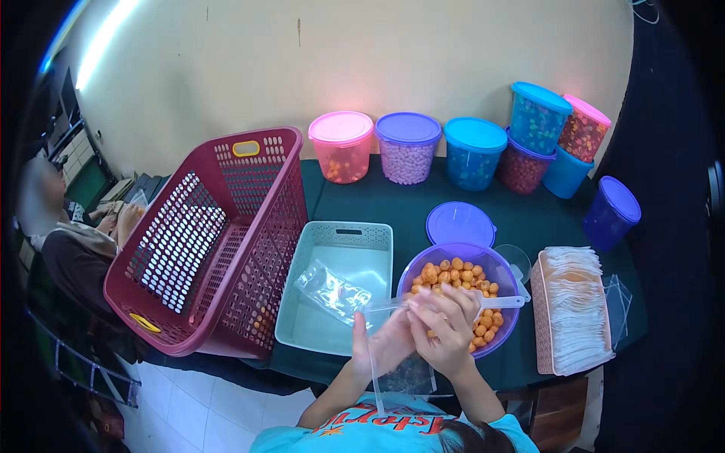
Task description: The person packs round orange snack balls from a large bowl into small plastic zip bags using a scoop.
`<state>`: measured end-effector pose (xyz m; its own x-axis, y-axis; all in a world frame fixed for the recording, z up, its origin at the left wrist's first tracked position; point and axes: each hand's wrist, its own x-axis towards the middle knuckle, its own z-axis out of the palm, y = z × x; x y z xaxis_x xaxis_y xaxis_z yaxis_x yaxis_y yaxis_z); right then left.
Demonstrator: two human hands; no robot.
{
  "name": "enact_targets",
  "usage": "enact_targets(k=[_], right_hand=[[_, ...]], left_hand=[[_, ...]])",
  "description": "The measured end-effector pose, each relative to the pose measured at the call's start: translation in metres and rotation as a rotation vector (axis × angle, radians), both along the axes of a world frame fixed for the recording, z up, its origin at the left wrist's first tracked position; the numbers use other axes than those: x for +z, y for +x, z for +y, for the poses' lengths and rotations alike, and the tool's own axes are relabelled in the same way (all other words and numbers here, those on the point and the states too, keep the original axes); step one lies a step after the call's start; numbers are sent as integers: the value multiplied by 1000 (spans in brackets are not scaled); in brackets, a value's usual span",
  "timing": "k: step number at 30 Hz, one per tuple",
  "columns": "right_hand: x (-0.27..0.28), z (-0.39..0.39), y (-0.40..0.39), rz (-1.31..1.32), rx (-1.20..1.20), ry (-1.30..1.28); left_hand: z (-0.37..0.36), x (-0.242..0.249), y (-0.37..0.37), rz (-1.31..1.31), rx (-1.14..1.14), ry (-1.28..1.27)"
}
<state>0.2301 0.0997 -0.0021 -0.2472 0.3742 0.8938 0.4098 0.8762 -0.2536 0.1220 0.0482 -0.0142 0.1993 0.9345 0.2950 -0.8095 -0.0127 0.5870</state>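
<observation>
My left hand (391,346) is in front of the purple bowl, palm turned up and thumb raised, with a clear plastic bag (373,362) held against it. My right hand (447,332) meets it, its fingers bent at the bag's upper edge; the exact grip is partly hidden. Just beyond the hands, the purple bowl (510,332) holds round orange snack balls (457,273). A white scoop (502,302) rests in the bowl, its handle pointing right. Another clear plastic bag (332,291) lies in the pale green tray (291,321) to the left.
At far left stands a maroon laundry basket (253,264). Lidded tubs, including a pink one (341,147), line the wall. A purple lid (459,225) lies behind the bowl. On the right, a pink basket (542,325) holds stacked white packets (578,309). Another person (79,249) sits beyond the basket.
</observation>
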Motion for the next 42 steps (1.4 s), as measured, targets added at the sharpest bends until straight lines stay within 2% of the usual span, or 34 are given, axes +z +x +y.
enact_targets(k=[1,3,4,6,13,15,18,23,26,29,31,35,37,40,42], right_hand=[[-3,-1,1,-2,4,-2],[-7,-4,6,24,74,25],[-5,-5,8,24,68,21],[9,-9,13,-10,66,-22],[26,-15,13,-101,103,-77],[25,-12,14,-94,140,-153],[26,-7,20,-98,197,-154],[29,-6,26,-184,249,-245],[29,-5,31,-235,311,-277],[30,-5,38,-376,447,-440],[28,-5,40,-442,459,-428],[26,-2,41,-417,458,-420],[27,-2,41,-380,466,-404],[32,-4,39,-409,516,-404],[33,-5,38,-434,506,-396]], left_hand=[[0,1,-1,-2,4,-2],[2,4,-3,219,0,-57],[2,3,-5,219,-7,-60],[3,0,-10,342,13,53],[-4,9,-15,552,115,99],[-6,5,-14,717,188,178],[-5,-5,-17,683,147,249],[-3,-15,-24,660,103,226],[-4,-4,-31,619,100,137],[-3,3,-38,589,-32,-23],[0,9,-42,713,-96,-173],[7,-8,-43,755,-55,11],[9,-16,-43,623,-9,203],[6,-9,-42,488,-36,126],[7,-11,-44,551,-29,119]])
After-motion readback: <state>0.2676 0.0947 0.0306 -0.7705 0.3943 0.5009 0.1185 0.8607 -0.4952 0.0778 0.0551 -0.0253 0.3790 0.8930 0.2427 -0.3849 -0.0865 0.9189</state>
